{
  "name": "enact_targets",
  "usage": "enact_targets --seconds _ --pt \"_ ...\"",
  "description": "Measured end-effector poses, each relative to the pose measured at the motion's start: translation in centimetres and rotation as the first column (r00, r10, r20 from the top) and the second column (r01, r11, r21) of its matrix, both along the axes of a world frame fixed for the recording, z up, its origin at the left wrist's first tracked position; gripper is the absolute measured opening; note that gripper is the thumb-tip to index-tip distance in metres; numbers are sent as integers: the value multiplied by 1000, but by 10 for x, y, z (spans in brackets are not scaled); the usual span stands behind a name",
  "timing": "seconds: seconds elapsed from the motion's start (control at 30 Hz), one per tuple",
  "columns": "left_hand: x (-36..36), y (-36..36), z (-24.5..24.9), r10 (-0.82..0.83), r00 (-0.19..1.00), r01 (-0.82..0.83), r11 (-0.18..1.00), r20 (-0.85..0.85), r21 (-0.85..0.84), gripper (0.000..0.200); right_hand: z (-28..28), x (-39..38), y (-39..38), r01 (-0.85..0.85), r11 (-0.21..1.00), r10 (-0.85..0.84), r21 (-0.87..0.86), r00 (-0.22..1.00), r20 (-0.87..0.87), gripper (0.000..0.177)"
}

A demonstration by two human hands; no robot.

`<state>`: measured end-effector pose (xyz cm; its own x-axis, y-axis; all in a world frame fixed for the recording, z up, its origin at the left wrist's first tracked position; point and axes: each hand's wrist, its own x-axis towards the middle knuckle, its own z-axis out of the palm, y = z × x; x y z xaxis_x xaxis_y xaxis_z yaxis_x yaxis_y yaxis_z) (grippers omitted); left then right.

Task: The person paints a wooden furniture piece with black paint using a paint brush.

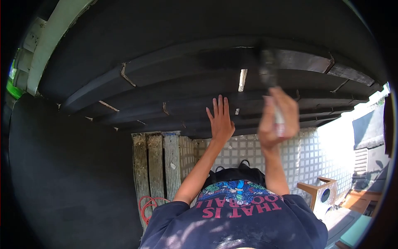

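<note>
My right hand [286, 114] is closed around the handle of a paintbrush [268, 68], blurred by motion. The brush's dark bristle end reaches up to the upper ledge of a black stepped surface [166, 83]. Beside the brush, part of that ledge [302, 60] looks shiny, as if wet. My left hand [222, 122] lies flat with fingers extended on the lower black steps, holding nothing. Between and above the hands, a pale unpainted gap [242, 80] shows in the black, with a smaller pale spot [237, 111] below it.
Weathered ribbed planks [156, 166] stand left of my body, with a red cord [145, 207] near them. A large black panel [70, 166] fills the left. Tiled paving [309, 155] lies beneath. A wooden stool [321, 193] is at the lower right.
</note>
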<state>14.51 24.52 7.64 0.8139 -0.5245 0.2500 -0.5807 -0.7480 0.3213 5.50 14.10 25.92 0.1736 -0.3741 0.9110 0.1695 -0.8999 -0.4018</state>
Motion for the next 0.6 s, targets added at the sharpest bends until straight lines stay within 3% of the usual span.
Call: enact_targets --seconds 0.13,0.2,0.3,0.37,0.43,0.53,0.6 --pt "7 4 -32 -41 985 66 987 169 -146 86 8 31 53 -354 928 354 113 935 25 23" --pt "6 8 -37 -41 991 59 989 127 -138 85 14 39 69 -541 835 541 99 840 27 24" --pt "8 10 -25 -55 996 64 990 73 -125 84 16 42 64 -579 811 576 89 816 54 27" --pt "6 6 -16 -44 998 47 995 41 -90 87 9 44 37 -479 874 471 84 877 97 21" --pt "2 4 -3 -20 1000 20 1000 20 -16 93 -1 35 13 -394 864 356 314 918 173 13" --pt "3 3 -1 -34 999 34 999 5 -15 95 -12 16 -21 -233 950 193 209 962 195 16" --pt "3 4 -1 -42 999 42 999 7 -2 96 -9 4 -29 -157 926 76 344 968 239 14"
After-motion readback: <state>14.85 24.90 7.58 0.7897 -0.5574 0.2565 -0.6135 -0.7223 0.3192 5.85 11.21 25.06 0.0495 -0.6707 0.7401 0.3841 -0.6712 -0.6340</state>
